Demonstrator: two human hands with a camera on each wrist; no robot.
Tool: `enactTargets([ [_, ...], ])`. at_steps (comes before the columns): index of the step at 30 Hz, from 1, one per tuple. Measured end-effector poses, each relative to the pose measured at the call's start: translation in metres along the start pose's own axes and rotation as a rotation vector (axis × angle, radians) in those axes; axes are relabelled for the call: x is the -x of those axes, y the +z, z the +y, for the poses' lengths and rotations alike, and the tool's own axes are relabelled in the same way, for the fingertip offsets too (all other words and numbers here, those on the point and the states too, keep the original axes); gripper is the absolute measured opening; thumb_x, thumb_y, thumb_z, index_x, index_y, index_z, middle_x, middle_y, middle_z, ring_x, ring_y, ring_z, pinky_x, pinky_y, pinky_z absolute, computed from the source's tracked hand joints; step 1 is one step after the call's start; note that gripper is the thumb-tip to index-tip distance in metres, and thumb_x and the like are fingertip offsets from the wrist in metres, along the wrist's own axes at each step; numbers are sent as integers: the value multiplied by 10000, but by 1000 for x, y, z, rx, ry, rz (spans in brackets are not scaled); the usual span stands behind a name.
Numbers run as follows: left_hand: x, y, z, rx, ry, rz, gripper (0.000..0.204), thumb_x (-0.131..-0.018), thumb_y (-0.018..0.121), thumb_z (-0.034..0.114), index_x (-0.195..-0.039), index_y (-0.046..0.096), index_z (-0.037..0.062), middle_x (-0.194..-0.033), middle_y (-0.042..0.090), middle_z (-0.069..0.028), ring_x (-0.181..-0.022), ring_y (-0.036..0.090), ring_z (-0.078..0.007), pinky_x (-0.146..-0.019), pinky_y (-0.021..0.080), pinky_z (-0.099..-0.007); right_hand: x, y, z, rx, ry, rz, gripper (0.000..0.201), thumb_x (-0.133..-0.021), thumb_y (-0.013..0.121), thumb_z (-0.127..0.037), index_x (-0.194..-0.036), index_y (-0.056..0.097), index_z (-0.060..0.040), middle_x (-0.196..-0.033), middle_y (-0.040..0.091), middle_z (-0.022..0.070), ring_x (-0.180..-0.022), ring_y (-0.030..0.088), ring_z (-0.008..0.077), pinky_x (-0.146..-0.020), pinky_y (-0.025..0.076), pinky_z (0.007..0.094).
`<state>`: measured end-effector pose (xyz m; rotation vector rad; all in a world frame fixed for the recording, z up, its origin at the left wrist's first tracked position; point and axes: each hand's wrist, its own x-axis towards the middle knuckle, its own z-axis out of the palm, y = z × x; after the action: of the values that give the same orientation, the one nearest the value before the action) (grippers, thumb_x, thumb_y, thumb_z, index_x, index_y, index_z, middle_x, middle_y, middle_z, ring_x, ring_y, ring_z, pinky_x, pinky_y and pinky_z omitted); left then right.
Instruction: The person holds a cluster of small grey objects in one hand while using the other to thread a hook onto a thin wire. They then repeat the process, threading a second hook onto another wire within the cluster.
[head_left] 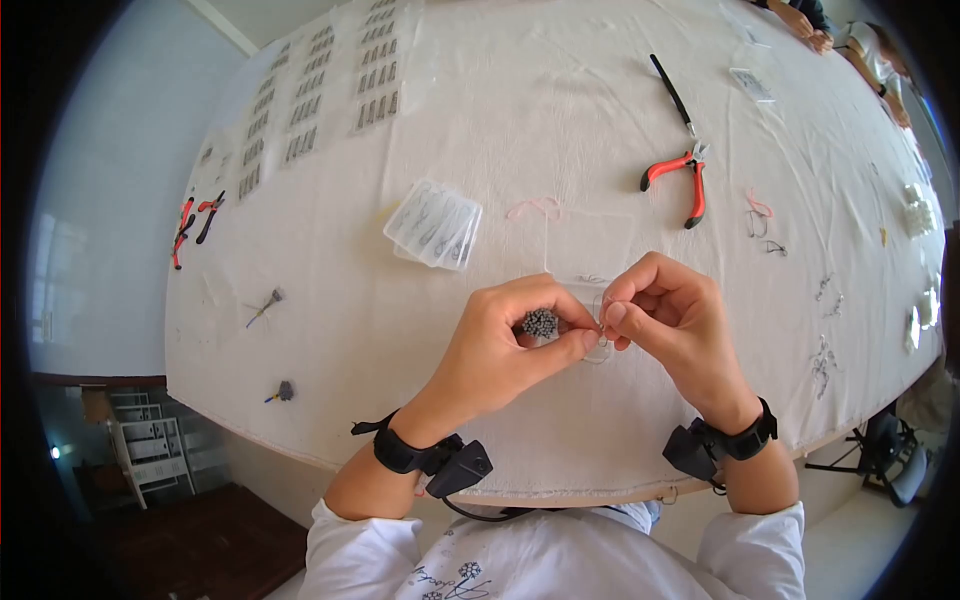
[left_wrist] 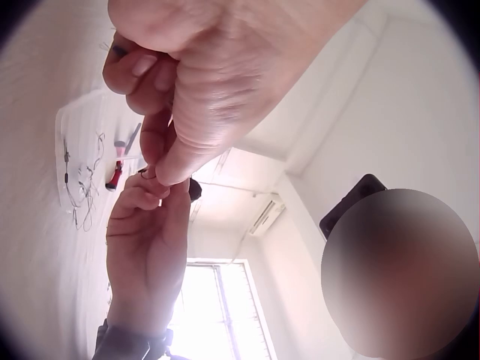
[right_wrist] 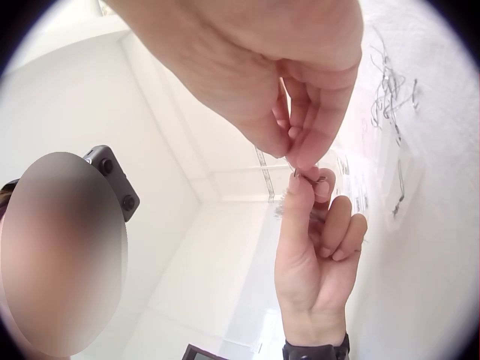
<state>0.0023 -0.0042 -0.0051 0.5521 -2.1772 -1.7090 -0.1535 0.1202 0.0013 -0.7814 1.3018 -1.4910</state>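
White-sleeved forearms angle inward over the bench (head_left: 560, 440); both hands (head_left: 505, 345) (head_left: 672, 318) meet, fingertips pinching a thin wire (head_left: 603, 325).

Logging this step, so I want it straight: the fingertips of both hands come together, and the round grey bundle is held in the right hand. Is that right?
Not quite: the head view shows the round grey bundle held in the left hand, not the right hand. The fingertips of both hands come together, as you say.
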Motion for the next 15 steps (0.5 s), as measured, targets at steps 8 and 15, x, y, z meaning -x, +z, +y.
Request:
enactTargets([
  [8,1,-1,3,-32,-58,-6,44,-816,712,63,-830,674,46,-761,627,33,-669,513,-11,-485,319,-185,-1,3,7,-2,-25,18,58,-895,637,-15,-911,587,11,-853,646,47,-759,625,81,-673,514,218],
  [15,1,-1,3,-62,-56,-22,31,-815,701,57,-835,677,58,-776,630,40,-680,520,-7,-484,315,-181,0,4,5,20,-8,-2,67,-895,637,-12,-929,583,9,-893,637,38,-820,620,74,-729,512,217],
])
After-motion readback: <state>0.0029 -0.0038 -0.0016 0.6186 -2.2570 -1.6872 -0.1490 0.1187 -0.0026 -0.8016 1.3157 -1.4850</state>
